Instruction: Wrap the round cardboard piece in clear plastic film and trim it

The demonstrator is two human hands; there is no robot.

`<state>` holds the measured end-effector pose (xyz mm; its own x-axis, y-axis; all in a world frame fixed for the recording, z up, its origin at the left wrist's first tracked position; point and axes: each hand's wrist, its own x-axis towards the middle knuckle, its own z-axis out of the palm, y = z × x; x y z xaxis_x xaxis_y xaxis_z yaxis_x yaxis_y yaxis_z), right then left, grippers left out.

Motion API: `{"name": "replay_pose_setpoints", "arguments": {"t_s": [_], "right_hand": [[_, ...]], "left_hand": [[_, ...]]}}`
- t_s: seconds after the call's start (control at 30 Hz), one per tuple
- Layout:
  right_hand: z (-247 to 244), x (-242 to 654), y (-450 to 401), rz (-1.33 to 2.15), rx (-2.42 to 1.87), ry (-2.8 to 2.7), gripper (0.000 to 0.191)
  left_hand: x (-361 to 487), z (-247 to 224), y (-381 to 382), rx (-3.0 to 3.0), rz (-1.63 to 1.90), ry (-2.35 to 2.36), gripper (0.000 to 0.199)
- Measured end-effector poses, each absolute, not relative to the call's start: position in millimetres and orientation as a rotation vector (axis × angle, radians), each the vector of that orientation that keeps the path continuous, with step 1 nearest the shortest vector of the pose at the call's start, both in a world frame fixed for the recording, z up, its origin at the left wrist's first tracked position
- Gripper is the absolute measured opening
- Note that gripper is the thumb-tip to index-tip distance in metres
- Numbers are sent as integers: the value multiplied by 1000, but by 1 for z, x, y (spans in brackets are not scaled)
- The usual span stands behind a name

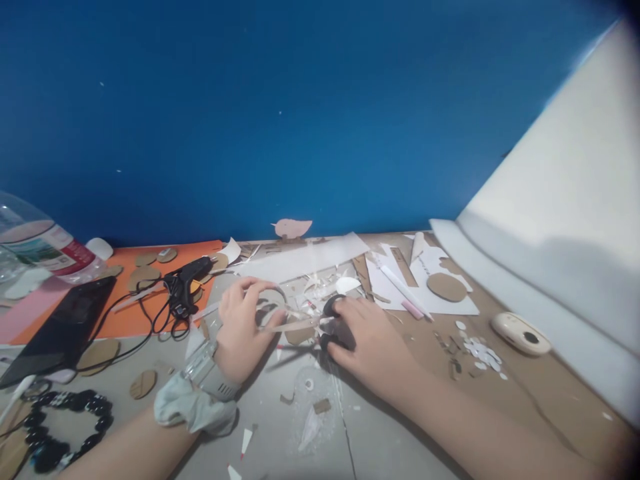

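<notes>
My left hand [245,327] is curled around a pale, ring-shaped roll of what looks like clear tape [271,303], thumb and fingers at its rim. A pale strip [297,325] stretches from it toward my right hand. My right hand [373,337] has its fingers at the black handles of a pair of scissors [331,325]; the blades point left, low over the table, and look blurred. White paper scraps [320,288] lie just behind both hands. On the table in front of them sits a clear, glue-like patch [313,410] with a small brown piece.
A black glue gun [183,287] with its cord rests on orange paper [205,250] at left, near a phone [60,330], a bottle [50,250] and a beaded bracelet [100,407]. At right are white paper [453,307], a cardboard disc [447,287] and a cream device [521,333].
</notes>
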<state>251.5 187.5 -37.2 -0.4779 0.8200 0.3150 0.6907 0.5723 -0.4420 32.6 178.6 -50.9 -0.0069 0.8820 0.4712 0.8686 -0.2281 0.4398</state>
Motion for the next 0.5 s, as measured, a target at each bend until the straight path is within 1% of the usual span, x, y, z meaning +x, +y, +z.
{"name": "replay_pose_setpoints", "arguments": {"t_s": [0.1, 0.17, 0.23, 0.3, 0.37, 0.5], "right_hand": [[-36, 252, 188, 296, -1257, -2309, 29], [-35, 253, 190, 233, -1313, -2320, 31], [-35, 253, 191, 158, -1355, -2344, 32], [-35, 253, 191, 102, -1374, -2377, 33], [-35, 252, 190, 73, -1375, -2407, 33], [-35, 251, 188, 62, -1359, -2451, 31]], "left_hand": [[30, -46, 177, 2126, 1422, 1824, 16], [29, -39, 176, 2006, 1684, 1786, 18], [28, -30, 173, 2008, 1741, 1812, 17], [30, -21, 170, 2293, 1454, 1845, 10], [34, -18, 167, 2540, 1223, 1801, 13], [41, -26, 164, 2672, 1025, 1783, 23]]}}
